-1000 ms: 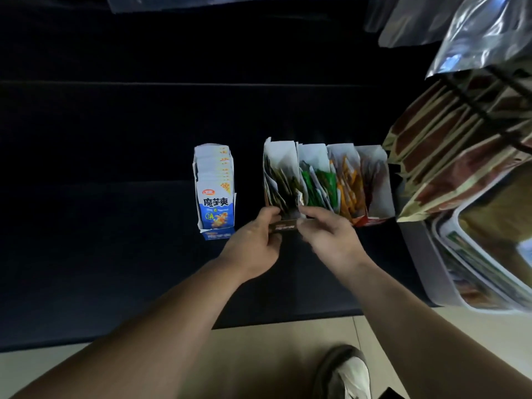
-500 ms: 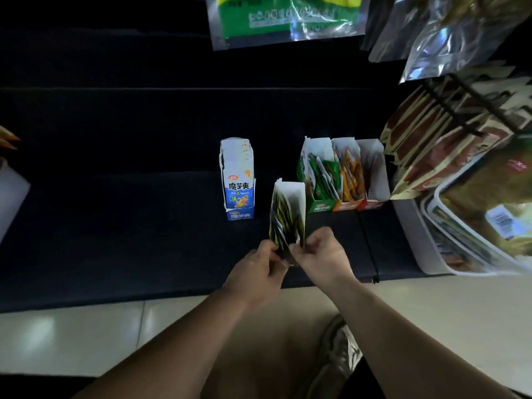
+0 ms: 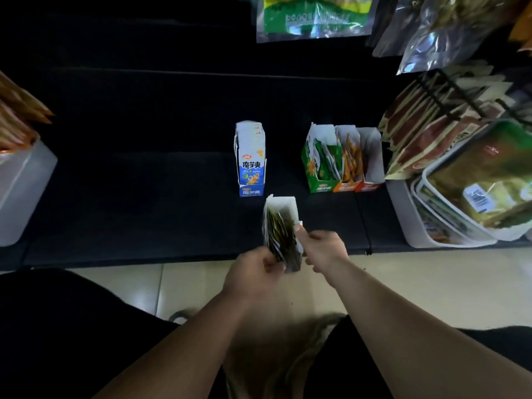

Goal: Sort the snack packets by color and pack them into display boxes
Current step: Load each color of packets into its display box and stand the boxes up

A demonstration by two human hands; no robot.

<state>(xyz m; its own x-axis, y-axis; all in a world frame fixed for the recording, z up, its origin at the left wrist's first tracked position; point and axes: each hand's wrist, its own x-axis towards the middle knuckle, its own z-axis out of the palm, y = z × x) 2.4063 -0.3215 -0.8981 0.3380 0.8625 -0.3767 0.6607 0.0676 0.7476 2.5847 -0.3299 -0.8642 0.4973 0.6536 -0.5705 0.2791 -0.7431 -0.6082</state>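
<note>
Bin of translucent white plastic [image 3: 26, 180] stands at the far left of the dark shelf [image 3: 144, 197], with orange-brown packets [image 3: 17, 116] rising above its rim.

Blue display box [image 3: 250, 159] stands upright near the middle of the shelf, filled with blue-and-white packets. It stands alone, apart from the other boxes.

Left hand [image 3: 253, 272] is at the shelf's front edge, fingers curled round the near left side of the dark-packet box [image 3: 283, 226]. This open-topped white box holds dark packets [image 3: 279, 231] standing on edge. It lies nearer the person than the blue display box and slightly right of it. Its near end projects past the shelf edge, above the tiled floor [image 3: 431, 283]. Whether its far end rests on the shelf cannot be told.

Right hand [image 3: 324, 249] pinches the right wall of the same box, thumb on the upper edge and remaining fingers curled beneath.

Green display box [image 3: 319, 165], orange display box [image 3: 349, 162] and red display box [image 3: 372, 159] stand side by side, touching, right of centre. The green one holds green packets and the orange one holds orange packets. The contents of the red one are not legible.

Green-labelled bag [image 3: 313, 15] hangs above. Brown-and-cream pouches [image 3: 426, 131] hang on a rack at the right. Beneath them, a second white bin [image 3: 408, 220] holds large flat packs.
</note>
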